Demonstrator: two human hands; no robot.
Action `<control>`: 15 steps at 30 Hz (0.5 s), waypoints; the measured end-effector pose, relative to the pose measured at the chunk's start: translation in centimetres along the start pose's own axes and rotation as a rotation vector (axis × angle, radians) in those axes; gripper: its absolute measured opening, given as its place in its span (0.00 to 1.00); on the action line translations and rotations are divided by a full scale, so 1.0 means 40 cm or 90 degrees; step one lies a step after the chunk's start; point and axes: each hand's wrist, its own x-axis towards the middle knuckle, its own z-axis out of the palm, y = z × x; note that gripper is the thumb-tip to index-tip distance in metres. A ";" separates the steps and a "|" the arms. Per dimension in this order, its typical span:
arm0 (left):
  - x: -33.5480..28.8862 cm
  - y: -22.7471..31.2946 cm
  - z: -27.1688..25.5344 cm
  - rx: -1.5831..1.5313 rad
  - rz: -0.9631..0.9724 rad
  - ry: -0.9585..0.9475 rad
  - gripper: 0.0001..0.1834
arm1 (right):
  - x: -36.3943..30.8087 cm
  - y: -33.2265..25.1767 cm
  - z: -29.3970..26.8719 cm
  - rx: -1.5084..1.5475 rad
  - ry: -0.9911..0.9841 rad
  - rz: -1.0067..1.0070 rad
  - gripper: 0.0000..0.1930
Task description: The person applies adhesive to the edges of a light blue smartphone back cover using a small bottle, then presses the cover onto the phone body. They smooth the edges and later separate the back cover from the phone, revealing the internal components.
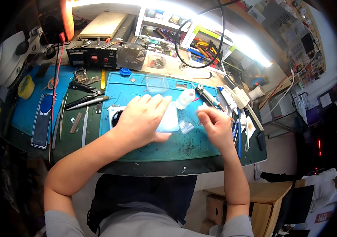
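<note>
My left hand [142, 118] lies across a flat white device [168, 120], its fingers over the top and the thumb at the near edge. A round black part [116, 117] of the device shows left of my wrist; its middle is hidden by the hand. My right hand [217, 128] is raised at the right of the blue mat, finger and thumb pinched on a small white piece [203, 107], perhaps tissue. Between the hands stand a white squeeze bottle [185, 98] and, nearer, a crumpled clear plastic piece [185, 126].
The blue work mat [156, 152] covers the middle of the bench. Pliers [85, 88], tweezers [85, 128] and a dark phone-shaped panel [42, 124] lie at the left. A clear box [156, 83] sits behind. Pens and tools crowd the right edge; a black cable [181, 47] hangs above.
</note>
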 end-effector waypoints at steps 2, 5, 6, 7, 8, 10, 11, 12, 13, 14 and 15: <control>-0.010 -0.017 -0.007 -0.002 -0.036 -0.024 0.47 | 0.045 -0.029 0.024 -0.159 0.103 -0.105 0.19; -0.014 -0.022 -0.015 0.008 -0.085 -0.069 0.44 | 0.094 -0.009 0.079 -0.119 0.099 -0.201 0.25; -0.017 -0.022 -0.013 0.010 -0.090 -0.064 0.44 | 0.098 -0.005 0.086 -0.079 0.065 -0.177 0.26; -0.022 -0.025 -0.012 0.011 -0.100 -0.056 0.44 | 0.099 -0.003 0.088 -0.092 0.060 -0.169 0.26; -0.025 -0.027 -0.011 0.012 -0.104 -0.055 0.45 | 0.092 -0.001 0.086 -0.106 0.056 -0.160 0.26; -0.029 -0.027 -0.008 0.012 -0.112 -0.052 0.45 | 0.067 -0.004 0.072 -0.128 0.052 -0.193 0.25; -0.031 -0.028 -0.007 0.014 -0.114 -0.054 0.45 | 0.055 -0.006 0.065 -0.176 0.059 -0.237 0.25; -0.032 -0.029 -0.008 0.017 -0.114 -0.057 0.46 | 0.043 -0.008 0.059 -0.224 0.065 -0.281 0.25; -0.031 -0.027 -0.008 0.019 -0.110 -0.062 0.46 | 0.028 -0.010 0.054 -0.272 0.076 -0.321 0.25; -0.028 -0.026 -0.009 0.020 -0.115 -0.072 0.46 | 0.014 -0.030 0.052 -0.318 0.070 -0.333 0.29; -0.026 -0.024 -0.012 0.020 -0.120 -0.083 0.46 | 0.008 -0.030 0.056 -0.350 0.080 -0.349 0.29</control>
